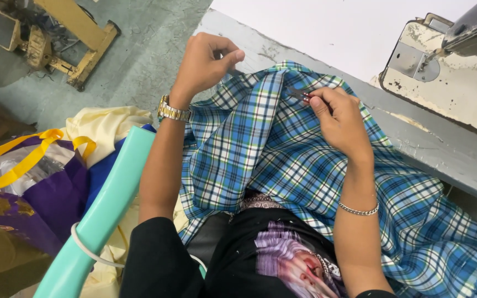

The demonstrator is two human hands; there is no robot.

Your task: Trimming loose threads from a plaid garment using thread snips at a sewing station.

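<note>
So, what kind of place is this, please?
Probably a sewing or tailoring workshop: a worn sewing machine stands on a grey table, both hands work on blue plaid fabric, and more cloth lies nearby.

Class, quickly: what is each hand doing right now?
Left hand: closed, fingertips pinched just above the edge of the blue plaid cloth.
Right hand: closed on a small dark tool held against the cloth.

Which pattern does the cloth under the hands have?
The cloth is blue, white and green plaid; head view.
</note>
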